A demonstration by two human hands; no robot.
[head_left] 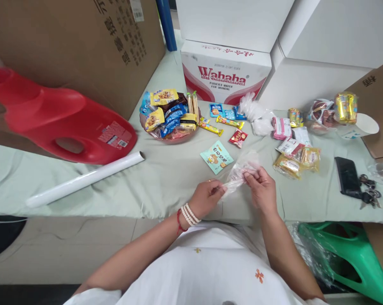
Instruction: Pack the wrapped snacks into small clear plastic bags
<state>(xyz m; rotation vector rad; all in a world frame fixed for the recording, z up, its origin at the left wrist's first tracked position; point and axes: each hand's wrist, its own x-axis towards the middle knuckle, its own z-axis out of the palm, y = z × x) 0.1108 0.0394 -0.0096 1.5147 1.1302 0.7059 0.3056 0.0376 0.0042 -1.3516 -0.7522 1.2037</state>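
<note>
My left hand [206, 195] and my right hand [261, 188] both pinch a clear plastic bag [242, 168] just above the near edge of the pale green table [166, 178]. The bag is crumpled and looks empty between my fingers. A bead bracelet and a red string sit on my left wrist. Just beyond the bag lies a teal snack packet [216, 157]. A small red snack packet [238, 138] lies farther back.
A round dish [169, 116] piled with wrapped snacks stands mid-table, with more snack packets [297, 156] to the right. A red plastic stool [60, 120] and a white roll [86, 178] lie at left. A black phone [347, 174] and keys [369, 195] are at right, a Wahaha box [225, 72] behind.
</note>
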